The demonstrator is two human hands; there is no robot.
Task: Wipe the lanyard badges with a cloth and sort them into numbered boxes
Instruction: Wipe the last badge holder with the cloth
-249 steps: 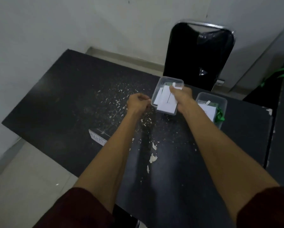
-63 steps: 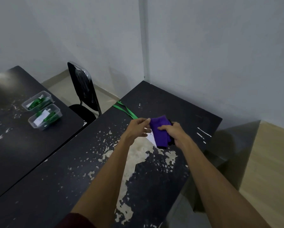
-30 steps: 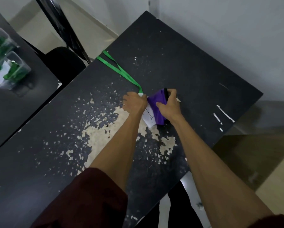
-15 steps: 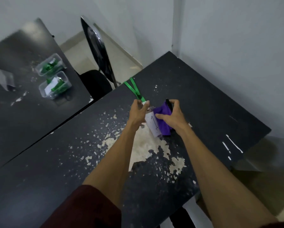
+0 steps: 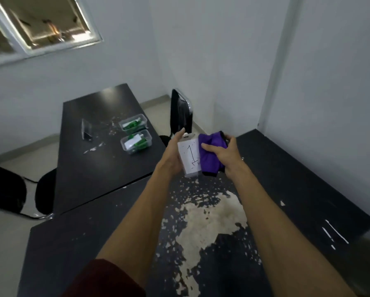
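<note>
A white badge point(image 5: 189, 157) with a hand-drawn "1" is held up above the table in my left hand point(image 5: 173, 154), which grips its left edge. My right hand point(image 5: 226, 157) is shut on a folded purple cloth point(image 5: 211, 154) pressed against the badge's right side. The badge's lanyard is hidden behind the hands. On the other black table to the left stand two clear plastic boxes, the far box point(image 5: 134, 124) and the near box point(image 5: 136, 141), each with green lanyards and white cards inside.
I stand at a black table point(image 5: 291, 189) with a large patch of peeled paint. A black chair point(image 5: 181, 112) is between the two tables by the wall. A small upright stand point(image 5: 86, 129) is on the left table. Another chair point(image 5: 6, 189) is at far left.
Both hands have lifted the badge and cloth off the table and the "1" now faces me. My view has swung up and left, showing the window and the box table.
</note>
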